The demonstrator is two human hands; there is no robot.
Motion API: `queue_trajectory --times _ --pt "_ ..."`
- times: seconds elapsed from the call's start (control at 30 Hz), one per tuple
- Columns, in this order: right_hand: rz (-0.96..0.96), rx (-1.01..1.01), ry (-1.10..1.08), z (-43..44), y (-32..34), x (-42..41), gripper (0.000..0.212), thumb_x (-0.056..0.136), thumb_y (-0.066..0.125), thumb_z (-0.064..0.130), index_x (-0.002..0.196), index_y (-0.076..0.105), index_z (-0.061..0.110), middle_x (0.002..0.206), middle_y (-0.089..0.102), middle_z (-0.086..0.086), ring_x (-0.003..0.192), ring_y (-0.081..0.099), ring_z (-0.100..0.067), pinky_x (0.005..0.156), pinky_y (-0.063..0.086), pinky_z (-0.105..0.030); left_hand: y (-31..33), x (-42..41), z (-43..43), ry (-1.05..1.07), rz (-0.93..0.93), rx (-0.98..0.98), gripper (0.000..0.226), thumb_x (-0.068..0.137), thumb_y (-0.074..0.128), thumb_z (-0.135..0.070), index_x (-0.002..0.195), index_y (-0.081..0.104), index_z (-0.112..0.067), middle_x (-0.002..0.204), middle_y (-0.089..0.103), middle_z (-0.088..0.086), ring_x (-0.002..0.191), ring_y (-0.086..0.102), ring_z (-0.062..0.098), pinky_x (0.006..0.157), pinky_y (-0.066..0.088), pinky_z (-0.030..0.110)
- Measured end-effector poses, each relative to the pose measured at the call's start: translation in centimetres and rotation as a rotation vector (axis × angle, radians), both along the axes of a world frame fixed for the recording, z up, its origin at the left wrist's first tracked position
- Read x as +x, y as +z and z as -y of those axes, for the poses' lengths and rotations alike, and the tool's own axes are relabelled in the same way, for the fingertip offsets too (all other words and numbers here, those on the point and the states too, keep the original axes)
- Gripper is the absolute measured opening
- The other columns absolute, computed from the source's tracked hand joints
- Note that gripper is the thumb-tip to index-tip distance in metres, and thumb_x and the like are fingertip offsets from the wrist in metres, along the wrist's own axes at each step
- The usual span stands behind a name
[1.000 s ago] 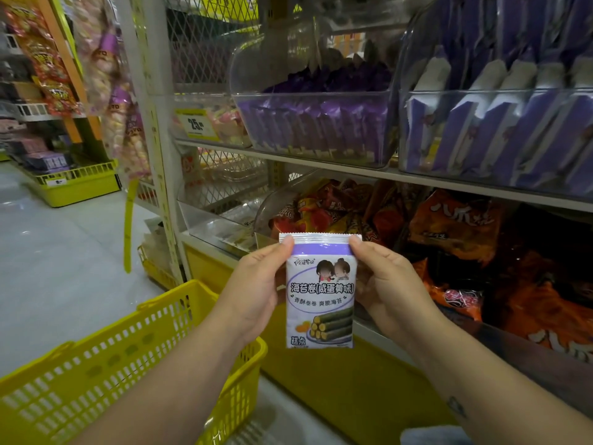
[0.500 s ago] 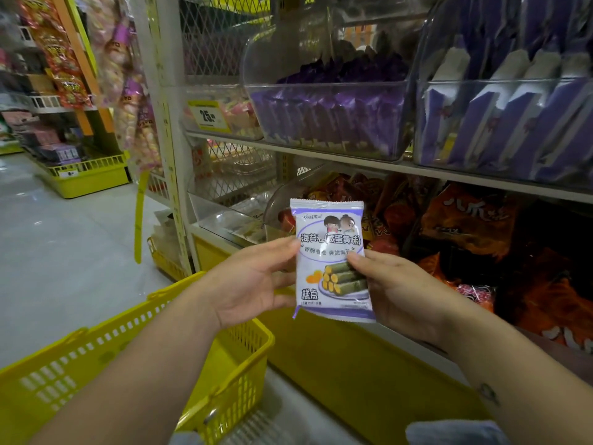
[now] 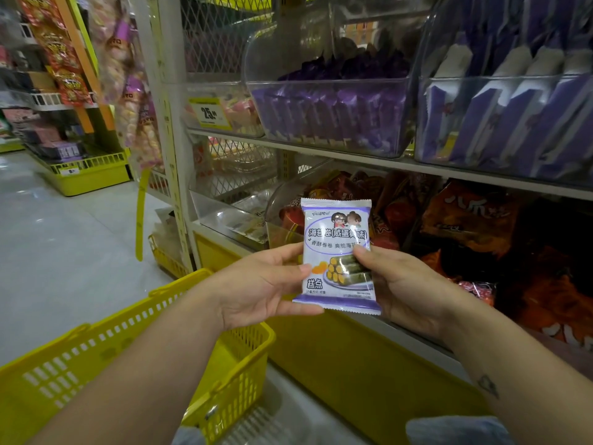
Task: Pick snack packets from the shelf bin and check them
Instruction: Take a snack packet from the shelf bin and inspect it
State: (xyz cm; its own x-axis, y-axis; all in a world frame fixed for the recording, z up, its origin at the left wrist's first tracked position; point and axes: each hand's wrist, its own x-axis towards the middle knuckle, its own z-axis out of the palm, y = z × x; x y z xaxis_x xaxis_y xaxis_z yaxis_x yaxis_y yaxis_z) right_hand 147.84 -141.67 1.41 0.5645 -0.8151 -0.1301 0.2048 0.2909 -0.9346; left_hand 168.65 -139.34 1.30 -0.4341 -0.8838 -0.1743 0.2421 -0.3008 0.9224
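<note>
- Head view: left hand and right hand are both gripping a purple-and-white seaweed roll packet by its side edges, thumbs on its front, fingers curled behind.
- Packet is hanging upright before the lower shelf bin, above a yellow basket.

Yellow basket low left, over grey floor. Yellow price tag at upper shelf's left end. Snack strips hang further left.
</note>
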Motion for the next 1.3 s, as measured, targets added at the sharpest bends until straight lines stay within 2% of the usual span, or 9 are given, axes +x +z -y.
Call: queue_trajectory --times 0.2,0.33,0.43,0.53,0.73,0.87,1.03,1.1,1.3 --pt "-0.095 -0.160 -0.175 -0.5 -0.3 1.3 0.035 0.095 0.053 0.024 0.125 0.051 0.005 0.111 0.071 -0.016 0.097 0.071 -0.029 0.083 0.058 -0.041 -0.9 -2.1 0.0 0.354 0.496 -0.430 0.068 0.097 0.056 -0.008 0.149 0.026 -0.039 0.140 0.052 -0.009 0.103 0.066 0.004 0.088 0.056 0.034" --pt "-0.064 -0.171 -0.135 -0.7 -0.3 1.8 0.031 0.099 0.046 0.029 0.123 0.059 0.014 0.115 0.070 -0.010 0.106 0.068 -0.026 0.086 0.058 -0.041 -1.2 -2.5 0.2 0.305 0.406 -0.418 0.071 0.098 0.054 -0.025 0.152 0.011 -0.043 0.150 0.040 -0.017 0.133 0.045 0.008 0.113 0.036 0.044" --pt "-0.066 -0.220 -0.119 -0.6 -0.5 1.7 0.030 0.095 0.051 0.022 0.123 0.059 0.019 0.113 0.071 -0.011 0.104 0.068 -0.025 0.087 0.055 -0.042 -1.0 -2.2 0.2 0.249 0.194 -0.328 0.070 0.093 0.055 -0.032 0.151 0.017 -0.044 0.144 0.048 -0.019 0.122 0.055 0.004 0.107 0.042 0.042" --pt "-0.044 -0.281 -0.065 -0.4 -0.7 1.3 0.046 0.082 0.062 0.022 0.127 0.054 0.028 0.106 0.073 0.001 0.104 0.068 -0.022 0.091 0.056 -0.040 -0.8 -2.2 -0.1 0.167 0.062 -0.286 0.070 0.084 0.055 -0.035 0.149 0.030 -0.037 0.142 0.053 -0.013 0.106 0.060 0.003 0.087 0.046 0.032" --pt "-0.040 -0.262 -0.024 -0.2 -0.8 0.8 0.089 0.074 0.073 0.016 0.143 0.027 0.046 0.129 0.063 -0.004 0.112 0.065 -0.023 0.090 0.055 -0.045 -0.5 -2.1 -0.3 0.086 -0.046 -0.224 0.050 0.092 0.046 -0.023 0.142 0.047 -0.023 0.144 0.051 0.012 0.134 0.043 0.033 0.116 0.025 0.054" --pt "-0.268 -0.517 -0.151 -0.2 -1.0 0.7 0.106 0.070 0.082 0.015 0.148 0.018 0.047 0.129 0.057 0.011 0.113 0.062 -0.006 0.085 0.056 -0.027 -0.5 -1.8 -0.1 0.081 0.022 -0.313 0.043 0.101 0.039 -0.014 0.141 0.046 -0.027 0.137 0.059 0.001 0.129 0.053 0.023 0.104 0.045 0.048" --pt "-0.505 -0.843 -0.351 -0.4 -1.5 1.5 0.109 0.070 0.085 0.022 0.148 0.013 0.045 0.135 0.042 0.017 0.124 0.043 0.007 0.100 0.043 -0.016 -1.2 -2.9 0.3 0.325 0.121 -0.500 0.040 0.083 0.063 -0.024 0.122 0.057 -0.028 0.114 0.072 -0.006 0.107 0.067 0.014 0.082 0.057 0.030" --pt "-0.486 -0.861 -0.382 -0.2 -1.4 1.6 0.106 0.070 0.085 0.023 0.143 0.014 0.051 0.127 0.044 0.018 0.113 0.048 0.011 0.092 0.044 -0.009 -1.3 -2.8 0.7 0.414 0.038 -0.478 0.032 0.086 0.060 -0.017 0.117 0.058 -0.026 0.108 0.074 -0.006 0.103 0.069 0.014 0.076 0.057 0.028" --pt "-0.213 -0.633 -0.268 -0.1 -0.6 1.0 0.055 0.085 0.070 0.011 0.128 0.051 0.039 0.117 0.067 0.007 0.102 0.067 -0.007 0.080 0.059 -0.029 -0.8 -1.7 1.1 0.405 -0.183 -0.355 0.030 0.099 0.044 -0.010 0.121 0.056 -0.027 0.114 0.072 0.000 0.105 0.069 0.019 0.073 0.058 0.034"
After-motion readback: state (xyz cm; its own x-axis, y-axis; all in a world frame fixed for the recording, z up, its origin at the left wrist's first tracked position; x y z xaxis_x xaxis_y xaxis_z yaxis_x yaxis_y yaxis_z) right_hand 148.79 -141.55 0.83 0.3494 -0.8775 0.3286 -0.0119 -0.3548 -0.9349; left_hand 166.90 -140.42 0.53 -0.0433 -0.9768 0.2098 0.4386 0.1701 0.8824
